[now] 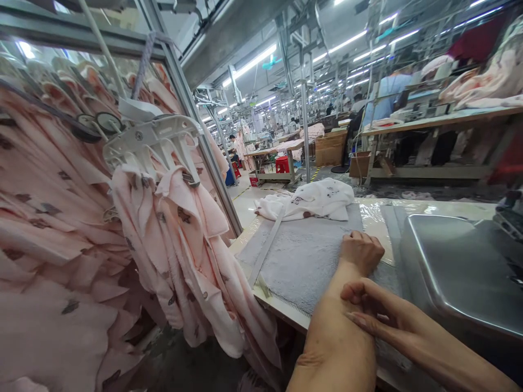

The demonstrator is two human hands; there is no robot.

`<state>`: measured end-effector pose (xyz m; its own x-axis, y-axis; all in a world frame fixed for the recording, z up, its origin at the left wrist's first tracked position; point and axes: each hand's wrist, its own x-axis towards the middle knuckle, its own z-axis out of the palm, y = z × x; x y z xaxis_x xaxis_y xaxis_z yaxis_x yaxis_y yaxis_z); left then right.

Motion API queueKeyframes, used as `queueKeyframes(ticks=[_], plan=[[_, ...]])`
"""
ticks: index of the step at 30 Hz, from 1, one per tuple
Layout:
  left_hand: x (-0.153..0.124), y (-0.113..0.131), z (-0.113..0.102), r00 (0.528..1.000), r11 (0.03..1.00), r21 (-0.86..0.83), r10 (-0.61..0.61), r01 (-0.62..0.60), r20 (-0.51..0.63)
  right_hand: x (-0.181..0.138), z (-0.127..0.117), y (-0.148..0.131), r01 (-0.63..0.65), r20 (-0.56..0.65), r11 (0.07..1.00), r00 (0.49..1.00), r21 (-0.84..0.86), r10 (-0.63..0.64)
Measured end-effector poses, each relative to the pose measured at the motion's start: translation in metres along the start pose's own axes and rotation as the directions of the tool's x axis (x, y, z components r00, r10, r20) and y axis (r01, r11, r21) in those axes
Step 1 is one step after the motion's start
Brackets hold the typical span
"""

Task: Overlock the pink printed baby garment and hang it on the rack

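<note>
My left hand [362,251] is closed in a loose fist over the grey fleece cloth [298,261] on the worktable. Its palm side is hidden, but nothing sticks out of it. Across my bare left forearm reaches my right hand [382,310], its thumb and half-bent fingers apart, fingertips touching the skin. It holds nothing. Beyond my left hand lies a bunched white fleece piece [312,198] with dark prints. A flat pale strip [267,245] runs slantwise over the grey cloth's left part.
Pink printed fleece pieces [192,245] hang from a white clip hanger [153,139] at left, with many more behind. A metal frame post [212,158] stands beside them. A shiny metal housing [466,267] sits at right. Sewing tables and co-workers are farther back.
</note>
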<state>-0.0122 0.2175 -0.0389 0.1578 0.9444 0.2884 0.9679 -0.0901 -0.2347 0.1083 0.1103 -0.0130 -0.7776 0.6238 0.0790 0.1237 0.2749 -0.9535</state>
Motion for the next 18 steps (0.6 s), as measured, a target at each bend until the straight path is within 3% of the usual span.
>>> queueKeyframes(ticks=[10, 18], plan=[[0.0, 0.001, 0.0, 0.999, 0.995, -0.086, -0.043, 0.044, 0.007, -0.005, 0.003, 0.007, -0.038, -0.042, 0.985, 0.998, 0.167, 0.045], [-0.017, -0.004, -0.002, 0.97, 0.907, -0.349, -0.242, 0.236, 0.027, -0.01, 0.026, 0.031, 0.04, -0.184, 0.94, 0.983, 0.34, 0.025]])
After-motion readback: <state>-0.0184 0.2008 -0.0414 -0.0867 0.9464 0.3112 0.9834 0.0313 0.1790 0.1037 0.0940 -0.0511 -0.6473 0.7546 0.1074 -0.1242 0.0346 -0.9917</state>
